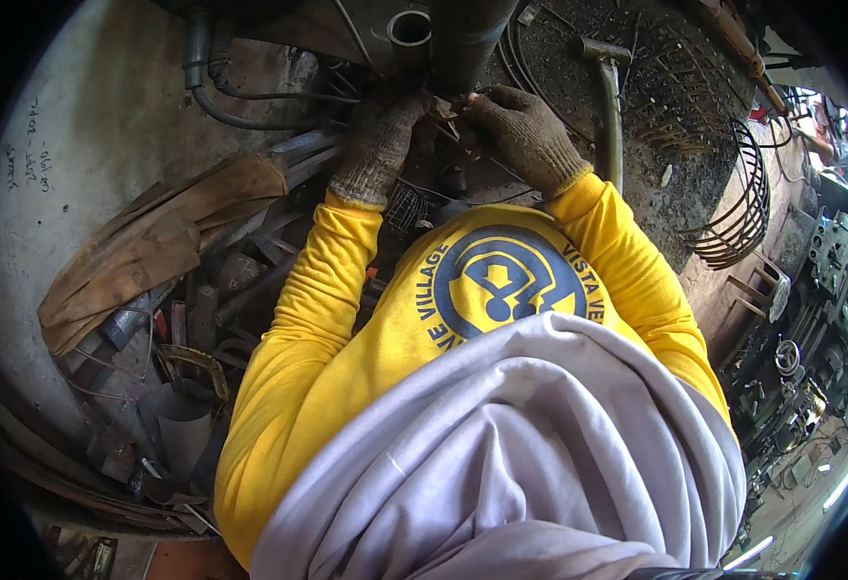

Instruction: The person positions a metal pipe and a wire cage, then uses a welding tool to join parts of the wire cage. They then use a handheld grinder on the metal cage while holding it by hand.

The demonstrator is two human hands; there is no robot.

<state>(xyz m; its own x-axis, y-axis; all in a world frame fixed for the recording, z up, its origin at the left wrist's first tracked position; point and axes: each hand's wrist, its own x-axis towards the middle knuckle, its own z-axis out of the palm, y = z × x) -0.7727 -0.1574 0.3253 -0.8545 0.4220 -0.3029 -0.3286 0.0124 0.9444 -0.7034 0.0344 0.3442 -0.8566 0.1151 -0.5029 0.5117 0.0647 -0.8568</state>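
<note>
Both my hands wear brown knit gloves and meet in front of me, below a thick dark metal post. My left hand is closed, its fingertips turned inward and mostly in shadow. My right hand is closed too, with thumb and fingers pressed together close to the left one. A small thin rusty-brown piece shows between the fingertips; its kind and how each hand grips it are unclear. A round metal pipe end stands open just beyond my left hand.
A hammer lies right of my right hand. Dark cables run at the left. Brown leather-like cloth drapes over metal scrap. A curved-bar metal cage and dark machinery stand at the right.
</note>
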